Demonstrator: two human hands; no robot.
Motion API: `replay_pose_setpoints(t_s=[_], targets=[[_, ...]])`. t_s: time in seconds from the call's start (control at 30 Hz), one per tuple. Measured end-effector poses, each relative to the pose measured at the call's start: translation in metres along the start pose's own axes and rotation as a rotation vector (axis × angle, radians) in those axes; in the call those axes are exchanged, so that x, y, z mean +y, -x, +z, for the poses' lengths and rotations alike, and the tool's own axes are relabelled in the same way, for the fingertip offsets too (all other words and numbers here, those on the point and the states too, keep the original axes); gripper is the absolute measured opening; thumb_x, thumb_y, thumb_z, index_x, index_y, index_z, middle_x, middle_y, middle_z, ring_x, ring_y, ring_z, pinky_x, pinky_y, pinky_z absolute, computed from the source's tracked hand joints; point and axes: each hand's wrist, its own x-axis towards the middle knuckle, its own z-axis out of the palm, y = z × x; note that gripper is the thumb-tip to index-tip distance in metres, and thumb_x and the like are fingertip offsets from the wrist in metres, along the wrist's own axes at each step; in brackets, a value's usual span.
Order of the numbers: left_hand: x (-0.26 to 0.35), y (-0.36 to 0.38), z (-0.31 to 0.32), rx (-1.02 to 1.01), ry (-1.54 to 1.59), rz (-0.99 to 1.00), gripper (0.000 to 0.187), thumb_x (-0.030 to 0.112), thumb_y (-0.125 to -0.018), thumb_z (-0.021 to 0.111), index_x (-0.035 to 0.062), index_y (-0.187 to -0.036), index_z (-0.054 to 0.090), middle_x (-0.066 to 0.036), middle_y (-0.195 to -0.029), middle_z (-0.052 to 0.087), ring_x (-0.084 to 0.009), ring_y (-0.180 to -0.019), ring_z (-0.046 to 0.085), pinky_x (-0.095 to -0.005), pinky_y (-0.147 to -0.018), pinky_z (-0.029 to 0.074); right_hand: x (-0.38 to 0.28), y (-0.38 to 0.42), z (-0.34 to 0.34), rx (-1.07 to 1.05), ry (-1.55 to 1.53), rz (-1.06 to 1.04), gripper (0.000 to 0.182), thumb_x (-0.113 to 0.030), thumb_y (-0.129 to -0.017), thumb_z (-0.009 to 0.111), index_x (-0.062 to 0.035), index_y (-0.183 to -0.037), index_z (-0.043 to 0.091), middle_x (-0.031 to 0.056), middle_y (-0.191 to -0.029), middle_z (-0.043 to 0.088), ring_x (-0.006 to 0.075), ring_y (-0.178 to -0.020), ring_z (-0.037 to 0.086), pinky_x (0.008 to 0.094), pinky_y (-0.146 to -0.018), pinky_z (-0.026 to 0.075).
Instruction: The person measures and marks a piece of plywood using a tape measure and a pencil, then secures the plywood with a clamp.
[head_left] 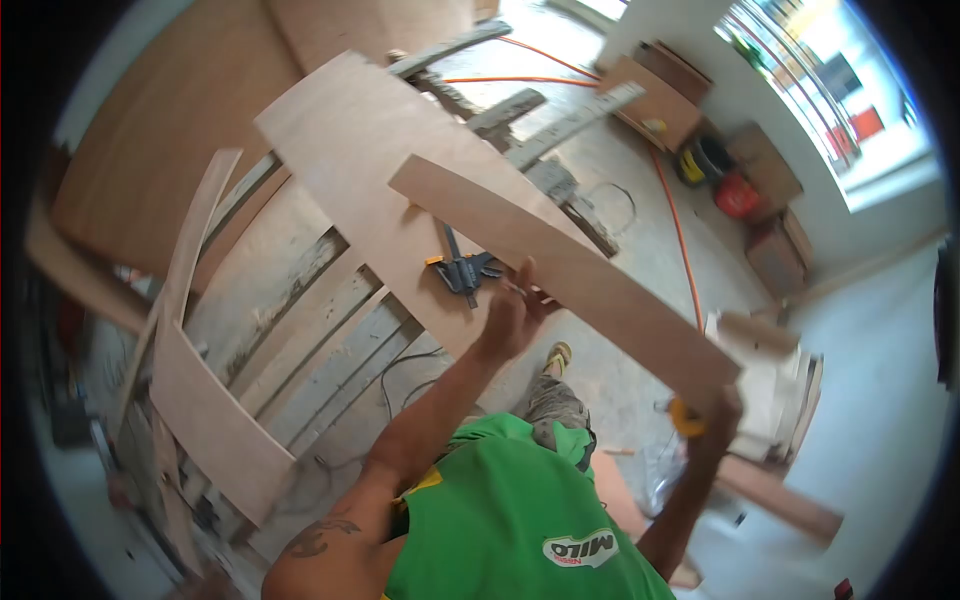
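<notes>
A long narrow plywood strip [570, 270] is held up at a slant above a wider plywood sheet [350, 140]. My left hand [515, 315] is under the strip near its middle, with fingers at its lower edge. At the strip's near right end, my right hand [715, 410] grips it; a yellow tape measure [686, 417] shows beside that hand, and how it is held is unclear. A black clamp with an orange tip [462, 272] lies on the wide sheet, left of my left hand.
Wooden beams [300, 290] support the sheet. A curved plywood piece [215, 420] rests at left. Large panels [170, 130] stand behind. An orange cord [680, 230] crosses the floor. Buckets [735, 195] and boxes [650, 105] sit by the wall.
</notes>
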Motion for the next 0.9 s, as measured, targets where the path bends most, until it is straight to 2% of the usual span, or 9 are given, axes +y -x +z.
replay_pose_setpoints(t_s=[0.03,0.07,0.2,0.23,0.37,0.47,0.67,0.77,0.9], targets=[[0.019,-0.008,-0.002,0.151,-0.124,-0.009,0.039,0.031,-0.100,0.039,0.0105,-0.133,0.033,-0.011,-0.124,0.054,-0.0261,-0.113,0.056,-0.0470,-0.091,0.048,0.022,-0.015,0.005,-0.106,-0.054,0.101,0.043,-0.039,-0.092,0.056,-0.0016,-0.113,0.051,0.0100,-0.102,0.057,0.0209,-0.090,0.062,0.0381,-0.070,0.056],[0.031,-0.013,-0.015,0.206,-0.164,0.010,0.038,0.036,-0.100,0.040,0.0108,-0.129,0.040,-0.008,-0.122,0.057,-0.0252,-0.110,0.057,-0.0440,-0.092,0.048,0.062,-0.021,0.004,0.054,-0.135,0.184,0.049,-0.043,-0.088,0.062,-0.0010,-0.111,0.052,0.0087,-0.096,0.060,0.0182,-0.079,0.063,0.0372,-0.067,0.057],[0.055,-0.036,-0.038,0.521,-0.211,0.050,0.051,0.050,-0.098,0.032,0.0104,-0.128,0.046,-0.006,-0.118,0.061,-0.0239,-0.106,0.059,-0.0394,-0.093,0.047,0.083,-0.062,0.043,-0.346,-0.026,0.451,0.024,-0.019,-0.073,0.060,0.0036,-0.081,0.061,0.0110,-0.063,0.059,0.0197,-0.047,0.057,0.0309,-0.045,0.050],[0.054,-0.042,-0.042,0.549,-0.204,0.092,0.051,0.050,-0.098,0.032,0.0104,-0.128,0.046,-0.006,-0.118,0.061,-0.0239,-0.106,0.059,-0.0394,-0.093,0.047,0.095,-0.068,0.046,-0.435,-0.162,0.518,0.021,-0.020,-0.077,0.063,0.0006,-0.077,0.060,0.0052,-0.066,0.058,0.0113,-0.051,0.054,0.0259,-0.046,0.044],[0.045,-0.065,-0.069,0.586,-0.264,0.273,0.076,0.067,-0.092,0.021,0.0086,-0.138,0.037,-0.008,-0.129,0.053,-0.0202,-0.119,0.048,-0.0364,-0.101,0.040,0.066,-0.115,0.083,-0.753,-0.167,0.610,0.016,-0.014,-0.080,0.060,0.0016,-0.081,0.059,0.0061,-0.069,0.059,0.0124,-0.057,0.055,0.0264,-0.049,0.044],[0.035,-0.069,-0.054,0.415,-0.030,0.286,0.104,0.086,-0.075,0.014,0.0075,-0.139,0.039,-0.010,-0.131,0.051,-0.0262,-0.118,0.049,-0.0415,-0.101,0.039,0.047,-0.147,0.098,-0.822,-0.228,0.736,0.023,-0.017,-0.081,0.060,0.0038,-0.089,0.059,0.0091,-0.074,0.061,0.0172,-0.060,0.059,0.0304,-0.052,0.049],[0.000,-0.071,-0.037,0.232,-0.060,0.380,0.099,0.082,-0.080,0.017,0.0039,-0.138,0.038,-0.013,-0.127,0.053,-0.0273,-0.114,0.052,-0.0437,-0.100,0.041,0.041,-0.193,0.102,-0.986,-0.260,0.676,0.023,-0.018,-0.086,0.060,0.0042,-0.092,0.060,0.0100,-0.074,0.062,0.0160,-0.064,0.061,0.0276,-0.056,0.049],[-0.016,-0.078,-0.022,0.563,-0.417,0.466,0.089,0.073,-0.088,0.021,0.0018,-0.140,0.034,-0.016,-0.124,0.054,-0.0293,-0.111,0.056,-0.0448,-0.099,0.043,0.036,-0.210,0.099,-1.026,-0.261,0.694,0.024,-0.018,-0.086,0.061,0.0052,-0.093,0.060,0.0103,-0.076,0.063,0.0168,-0.065,0.062,0.0286,-0.057,0.050],[-0.026,-0.082,0.000,0.450,-0.353,0.528,0.072,0.053,-0.097,0.032,0.0004,-0.144,0.018,-0.019,-0.122,0.055,-0.0289,-0.109,0.058,-0.0440,-0.097,0.047,0.038,-0.224,0.099,-1.008,-0.279,0.650,0.029,-0.021,-0.086,0.063,0.0057,-0.096,0.060,0.0110,-0.078,0.063,0.0185,-0.067,0.064,0.0300,-0.058,0.052]])
